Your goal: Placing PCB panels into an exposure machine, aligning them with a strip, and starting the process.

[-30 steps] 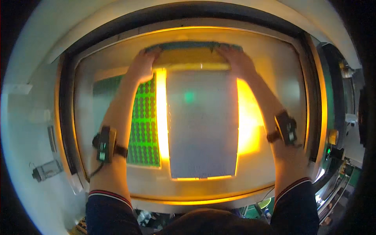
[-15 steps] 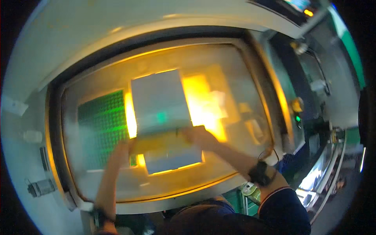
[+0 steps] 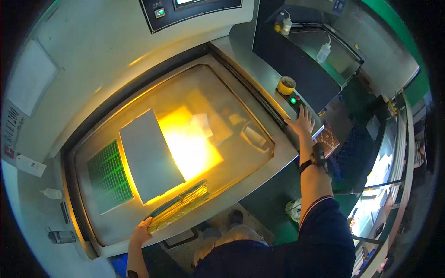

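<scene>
My left hand [image 3: 142, 232] is closed on the near-left end of a long, shiny yellow bar [image 3: 181, 206], which lies along the near edge of a framed glass table [image 3: 259, 178]. Over at the right, my right hand [image 3: 303, 122] is open with its fingers spread, just below a small control box with a lit green button [image 3: 293, 100]; whether the fingertips touch it I cannot tell. A plain grey rectangular sheet [image 3: 150, 156] lies on the glass beyond the bar. To its left is a green gridded panel [image 3: 110, 173]. Bright yellow light [image 3: 190, 146] shines right of the sheet.
A yellow tape roll [image 3: 286, 85] stands beside the button box. Behind the table rises a pale machine housing [image 3: 111, 51] with a dark control panel [image 3: 160, 21]. Squeeze bottles [image 3: 323, 52] stand at the far right. A metal rail [image 3: 408, 139] runs along the right side.
My right hand has left the bar and moved right to the button box. The bar has come from over the grey sheet to the near edge, still in my left hand. The view has turned.
</scene>
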Demonstrator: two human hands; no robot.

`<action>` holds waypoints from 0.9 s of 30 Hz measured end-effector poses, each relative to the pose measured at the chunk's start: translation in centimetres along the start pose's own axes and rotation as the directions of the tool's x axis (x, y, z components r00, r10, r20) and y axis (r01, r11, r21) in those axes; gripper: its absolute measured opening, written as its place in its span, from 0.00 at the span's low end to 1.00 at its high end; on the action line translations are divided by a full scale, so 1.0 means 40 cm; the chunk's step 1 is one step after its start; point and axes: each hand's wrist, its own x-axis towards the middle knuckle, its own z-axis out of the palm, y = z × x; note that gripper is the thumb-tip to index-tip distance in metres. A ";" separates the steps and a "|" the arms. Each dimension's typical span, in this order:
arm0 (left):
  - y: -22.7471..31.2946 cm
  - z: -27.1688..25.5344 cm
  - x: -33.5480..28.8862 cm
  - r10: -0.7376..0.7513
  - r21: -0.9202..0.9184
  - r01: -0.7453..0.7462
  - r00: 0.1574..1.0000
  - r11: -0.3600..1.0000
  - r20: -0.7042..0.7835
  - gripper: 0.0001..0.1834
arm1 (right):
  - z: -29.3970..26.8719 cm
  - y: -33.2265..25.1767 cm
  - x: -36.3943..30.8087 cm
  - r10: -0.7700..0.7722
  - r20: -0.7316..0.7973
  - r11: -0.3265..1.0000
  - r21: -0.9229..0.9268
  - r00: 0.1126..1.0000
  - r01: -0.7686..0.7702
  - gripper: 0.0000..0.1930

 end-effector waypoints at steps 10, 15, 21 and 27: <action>0.026 0.012 -0.011 -0.041 0.057 0.043 0.998 0.997 -0.040 0.50 | 0.010 0.036 0.043 0.179 0.352 0.982 -0.001 0.919 -0.191 0.54; -0.026 0.067 -0.055 0.153 0.085 -0.140 0.971 0.987 -0.183 0.44 | 0.047 -0.111 -0.300 -0.351 -0.030 0.936 -0.004 0.936 0.351 0.36; -0.347 0.035 -0.219 0.019 0.044 -0.020 1.000 0.999 0.016 0.43 | 0.078 -0.144 -1.111 -0.626 0.285 0.777 0.302 0.726 0.552 0.42; -0.789 -0.113 -0.237 -0.014 0.121 0.016 1.000 0.993 -0.020 0.47 | 0.004 -0.139 -1.528 -0.215 0.863 0.964 0.264 0.457 -0.044 0.46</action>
